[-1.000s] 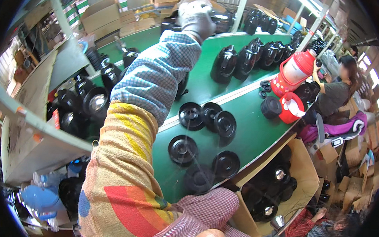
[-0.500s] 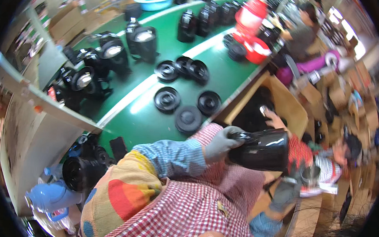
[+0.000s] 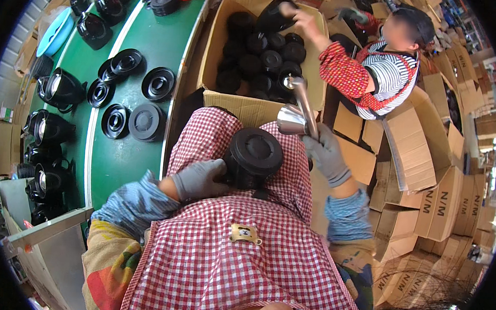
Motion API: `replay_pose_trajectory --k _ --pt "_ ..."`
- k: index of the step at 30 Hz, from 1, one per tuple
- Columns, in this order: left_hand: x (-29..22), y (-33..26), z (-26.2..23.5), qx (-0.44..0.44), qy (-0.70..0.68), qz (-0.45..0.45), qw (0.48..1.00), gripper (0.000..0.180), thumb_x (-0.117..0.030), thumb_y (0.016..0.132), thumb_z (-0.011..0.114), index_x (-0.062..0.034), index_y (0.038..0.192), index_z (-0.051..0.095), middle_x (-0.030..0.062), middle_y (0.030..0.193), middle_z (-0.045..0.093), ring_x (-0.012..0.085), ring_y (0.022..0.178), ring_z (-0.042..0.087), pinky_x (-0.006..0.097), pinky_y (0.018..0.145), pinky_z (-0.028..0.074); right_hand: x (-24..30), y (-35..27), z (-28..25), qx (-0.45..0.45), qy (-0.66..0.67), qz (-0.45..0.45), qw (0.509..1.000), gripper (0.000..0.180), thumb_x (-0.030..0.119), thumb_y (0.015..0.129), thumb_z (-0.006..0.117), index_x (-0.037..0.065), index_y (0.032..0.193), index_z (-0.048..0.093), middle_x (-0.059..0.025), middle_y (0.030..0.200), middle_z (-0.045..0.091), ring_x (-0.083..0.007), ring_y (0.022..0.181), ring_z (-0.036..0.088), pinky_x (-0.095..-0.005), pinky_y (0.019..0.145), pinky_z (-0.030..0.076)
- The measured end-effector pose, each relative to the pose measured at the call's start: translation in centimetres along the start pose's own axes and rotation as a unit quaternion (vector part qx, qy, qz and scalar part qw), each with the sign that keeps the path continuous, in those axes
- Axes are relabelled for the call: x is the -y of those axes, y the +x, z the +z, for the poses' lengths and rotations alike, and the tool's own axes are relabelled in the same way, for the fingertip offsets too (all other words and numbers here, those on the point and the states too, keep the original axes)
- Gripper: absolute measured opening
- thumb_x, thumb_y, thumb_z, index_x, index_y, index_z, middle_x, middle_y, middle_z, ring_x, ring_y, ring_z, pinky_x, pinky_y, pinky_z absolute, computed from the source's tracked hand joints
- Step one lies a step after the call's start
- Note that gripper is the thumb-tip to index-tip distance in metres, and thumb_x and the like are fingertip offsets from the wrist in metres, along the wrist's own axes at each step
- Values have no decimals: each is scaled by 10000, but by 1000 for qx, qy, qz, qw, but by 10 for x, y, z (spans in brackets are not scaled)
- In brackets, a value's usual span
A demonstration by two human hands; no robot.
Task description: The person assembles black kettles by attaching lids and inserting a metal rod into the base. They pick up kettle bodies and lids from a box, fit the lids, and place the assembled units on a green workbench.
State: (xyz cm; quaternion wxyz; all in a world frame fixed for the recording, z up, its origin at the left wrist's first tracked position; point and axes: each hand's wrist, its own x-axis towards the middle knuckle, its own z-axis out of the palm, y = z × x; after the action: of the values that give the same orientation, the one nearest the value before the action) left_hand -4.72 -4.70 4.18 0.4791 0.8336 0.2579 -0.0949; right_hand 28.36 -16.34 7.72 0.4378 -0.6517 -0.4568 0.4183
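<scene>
My left hand (image 3: 202,179), in a grey glove, is closed on the side of a black jug (image 3: 251,175) held between my thighs. A round black ridged base (image 3: 255,151) faces up on the jug; its lower part is hidden. To the right, my gloved right hand (image 3: 324,153) grips a shiny metal tool (image 3: 306,110) by its shaft. The tool has a wide cup-shaped end beside my hand and a knob at the far end. It is raised to the far right of the jug, apart from it.
Ridged black discs (image 3: 158,83) lie on the green table (image 3: 128,170) at left, with black jugs (image 3: 59,86) farther left. Ahead stands a cardboard box (image 3: 209,44) of black parts. A co-worker (image 3: 387,67) reaches into it. Open cartons (image 3: 412,159) crowd the right.
The jug has moved from sideways in my left hand to base up between my thighs. My right hand has brought the metal tool nearer the jug. The view has swung right.
</scene>
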Motion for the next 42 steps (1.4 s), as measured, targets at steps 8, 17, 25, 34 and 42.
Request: replay_pose_trajectory --k 8,17,25,34,42 --pt "-49 61 -122 -193 67 307 929 411 -149 947 669 25 1309 582 205 1262 607 327 1213 586 414 1032 472 44 51 -8 223 -194 67 953 332 358 915 676 29 951 663 -115 767 624 -221 711 602 -367 688 486" --pt "-3 105 -118 -102 41 242 964 240 -135 937 699 -24 1150 701 155 1006 732 321 919 720 385 810 570 38 83 9 306 -253 45 917 299 346 968 617 48 967 639 -87 752 630 -205 677 593 -380 656 479" --pt "-16 104 -124 -69 77 247 963 217 -189 933 673 -56 1100 712 160 936 707 337 861 698 409 756 560 37 90 2 343 -400 -2 850 327 403 971 572 91 1051 627 -197 941 687 -393 895 678 -504 788 519" --pt "-64 67 -104 -33 263 69 962 289 -177 911 651 -60 1163 572 147 798 661 345 693 685 437 584 533 -1 117 3 347 -358 -159 852 312 377 921 632 177 1160 624 -125 970 686 -361 876 684 -478 752 527" --pt "-43 86 -103 -27 197 107 974 267 -252 893 665 -63 1071 603 148 753 649 359 660 669 450 565 513 35 113 9 430 -423 -40 796 404 498 952 588 142 1144 594 -149 994 703 -398 863 689 -514 740 537"
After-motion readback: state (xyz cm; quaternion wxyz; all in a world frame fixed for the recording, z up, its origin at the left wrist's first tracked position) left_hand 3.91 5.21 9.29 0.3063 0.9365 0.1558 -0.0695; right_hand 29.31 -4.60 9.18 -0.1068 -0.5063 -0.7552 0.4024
